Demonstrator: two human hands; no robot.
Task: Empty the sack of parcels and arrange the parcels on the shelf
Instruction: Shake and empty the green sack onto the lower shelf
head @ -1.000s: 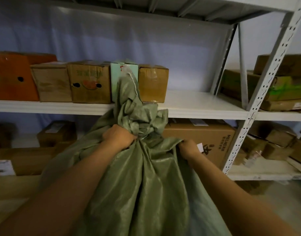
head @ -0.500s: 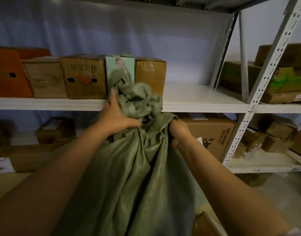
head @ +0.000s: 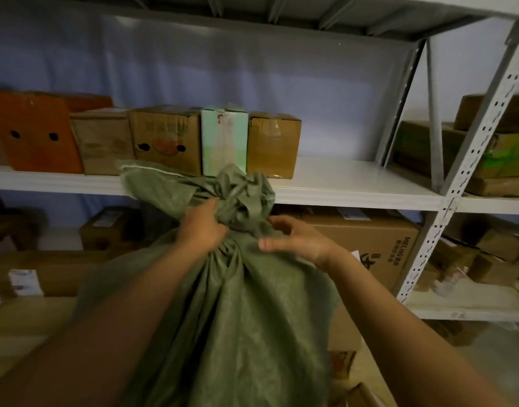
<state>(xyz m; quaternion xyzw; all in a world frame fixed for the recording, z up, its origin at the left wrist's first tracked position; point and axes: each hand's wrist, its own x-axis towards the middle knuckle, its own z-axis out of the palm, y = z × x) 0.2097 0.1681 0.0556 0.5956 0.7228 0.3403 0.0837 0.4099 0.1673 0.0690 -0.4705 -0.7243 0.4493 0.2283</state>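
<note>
Behind sack point(head: 223, 304), five boxes point(head: 164, 139) line the shelf point(head: 355, 183).

This is a storeroom or parcel depot. White perforated-steel shelving point(head: 469, 160) runs across a plain pale wall, with a second bay to the right. On the middle white shelf board point(head: 340, 180) stands a row of boxes: an orange cardboard box with two round holes point(head: 35, 133), plain brown cartons point(head: 102, 142) and a pale green printed carton point(head: 223, 139). Lower down sits a large brown carton with black printing point(head: 378, 242), and on the left a brown box bearing a white shipping label point(head: 26, 282).
</note>
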